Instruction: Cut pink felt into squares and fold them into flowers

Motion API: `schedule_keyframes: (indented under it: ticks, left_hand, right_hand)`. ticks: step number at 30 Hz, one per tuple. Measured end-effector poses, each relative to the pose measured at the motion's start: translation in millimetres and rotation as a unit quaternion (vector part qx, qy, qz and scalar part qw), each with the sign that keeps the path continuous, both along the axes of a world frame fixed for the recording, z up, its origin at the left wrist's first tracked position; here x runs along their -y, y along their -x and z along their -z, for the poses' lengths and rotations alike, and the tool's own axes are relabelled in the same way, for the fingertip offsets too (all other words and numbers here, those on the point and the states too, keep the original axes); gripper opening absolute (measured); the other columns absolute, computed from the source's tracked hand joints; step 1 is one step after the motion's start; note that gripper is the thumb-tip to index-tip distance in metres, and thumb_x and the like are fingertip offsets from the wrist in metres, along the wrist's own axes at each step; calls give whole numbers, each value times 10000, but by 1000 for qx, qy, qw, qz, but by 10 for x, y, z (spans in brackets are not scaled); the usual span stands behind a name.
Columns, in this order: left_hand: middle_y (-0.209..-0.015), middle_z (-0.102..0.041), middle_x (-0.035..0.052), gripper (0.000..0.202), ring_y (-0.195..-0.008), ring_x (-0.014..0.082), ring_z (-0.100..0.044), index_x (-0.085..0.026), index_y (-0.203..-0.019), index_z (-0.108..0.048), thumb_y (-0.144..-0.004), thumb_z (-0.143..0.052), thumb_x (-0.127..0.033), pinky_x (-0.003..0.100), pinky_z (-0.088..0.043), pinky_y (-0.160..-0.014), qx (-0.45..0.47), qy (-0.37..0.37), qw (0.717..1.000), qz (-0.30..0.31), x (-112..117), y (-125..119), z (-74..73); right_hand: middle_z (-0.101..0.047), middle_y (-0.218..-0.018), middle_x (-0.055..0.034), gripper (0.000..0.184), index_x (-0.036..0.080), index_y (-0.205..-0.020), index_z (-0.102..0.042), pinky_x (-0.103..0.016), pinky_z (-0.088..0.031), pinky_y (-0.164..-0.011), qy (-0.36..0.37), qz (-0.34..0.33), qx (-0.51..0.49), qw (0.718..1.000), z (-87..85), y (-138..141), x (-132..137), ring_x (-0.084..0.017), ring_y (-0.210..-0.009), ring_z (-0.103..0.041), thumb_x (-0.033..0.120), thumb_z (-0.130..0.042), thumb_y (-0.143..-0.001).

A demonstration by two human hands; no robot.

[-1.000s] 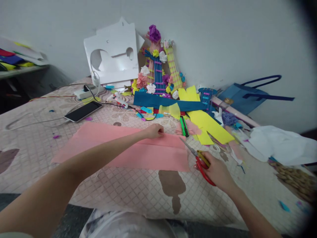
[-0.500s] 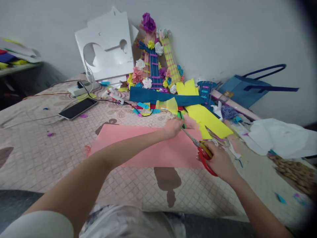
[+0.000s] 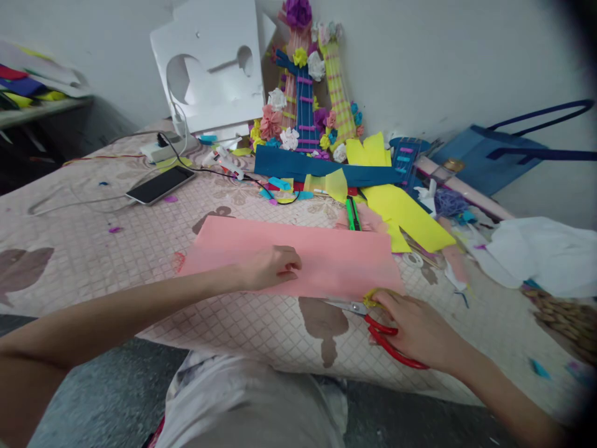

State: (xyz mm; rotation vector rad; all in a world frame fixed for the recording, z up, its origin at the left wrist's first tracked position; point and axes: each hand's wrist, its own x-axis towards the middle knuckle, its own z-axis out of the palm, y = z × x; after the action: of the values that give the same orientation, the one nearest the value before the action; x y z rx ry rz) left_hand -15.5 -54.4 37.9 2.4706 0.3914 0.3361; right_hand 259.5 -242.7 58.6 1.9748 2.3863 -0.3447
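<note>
A pink sheet of paper or felt point(image 3: 326, 255) lies flat on the patterned tablecloth in front of me. Over its left half is my left hand point(image 3: 273, 267), fingers loosely curled and a gap between thumb and fingertips, with nothing held. My right hand point(image 3: 410, 323) grips scissors point(image 3: 385, 339) with red and yellow handles, at the sheet's lower right corner. Their blades point left along the near edge; whether they touch the sheet I cannot tell. Beyond the sheet's far edge rests a green utility knife point(image 3: 353, 213).
Blue felt strip point(image 3: 321, 168) and yellow pieces point(image 3: 405, 214) lie behind the sheet. A phone point(image 3: 161, 185), glue gun point(image 3: 226, 163) and power strip point(image 3: 168, 146) with cables are at left. Decorated guitar shapes point(image 3: 305, 106) and white foam board point(image 3: 209, 68) lean on the wall; a blue bag point(image 3: 494, 158) stands right.
My left hand has moved left and nearer, from the knife to over the pink sheet. The scissors have come down to the near edge, blades now pointing left. The view has shifted slightly.
</note>
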Motion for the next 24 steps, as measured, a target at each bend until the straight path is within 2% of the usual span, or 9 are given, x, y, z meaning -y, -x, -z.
schedule_keyframes:
  ticks: [2,6,11,17,21,24]
  left_hand:
    - [-968,-618,68,117,-893,170,-582,-138,-904,-606,-802,-549,-130,278,-464,-776,1,-25,1000,-5,6,-93,2]
    - [-1005,-619,84,187,-905,186,-585,-141,-953,-607,-768,-582,-134,285,-463,-768,-22,-50,998,-43,-79,-311,24]
    - [-972,-638,89,323,-915,222,-572,-129,-972,-617,-702,-707,-283,292,-441,-750,-72,-42,993,-84,-167,-501,57]
    - [-788,-624,23,115,-709,135,-534,-135,-746,-602,-707,-651,-231,229,-371,-615,-76,26,995,-54,-236,-593,109]
    - [-687,-580,-9,138,-642,110,-490,-135,-718,-584,-726,-614,-269,217,-338,-583,-65,82,993,-47,-309,-574,101]
    - [-659,-563,-15,154,-625,106,-478,-135,-719,-581,-726,-607,-287,217,-328,-572,-64,97,992,-55,-340,-561,86]
  right_hand:
    - [-645,-969,-64,279,219,-1030,-471,-342,-458,-735,3,-1,2,1000,-4,8,20,-245,-900,-634,339,-576,-801]
    - [-645,-978,-61,280,223,-1022,-487,-334,-455,-756,3,1,-1,1000,-8,82,19,-241,-916,-627,297,-605,-779]
    - [-650,-983,-63,239,217,-1012,-491,-330,-453,-763,3,-15,-6,1000,-14,167,9,-237,-919,-630,285,-577,-799]
    - [-650,-986,-68,202,214,-1003,-505,-346,-458,-772,4,-17,9,1000,12,141,14,-241,-923,-628,270,-544,-813]
    - [-649,-963,-72,204,212,-983,-515,-351,-467,-761,1,-17,19,1000,40,91,9,-250,-923,-625,294,-564,-803]
    - [-651,-947,-81,216,207,-981,-524,-361,-470,-761,-9,-18,27,999,58,56,10,-261,-922,-623,319,-571,-802]
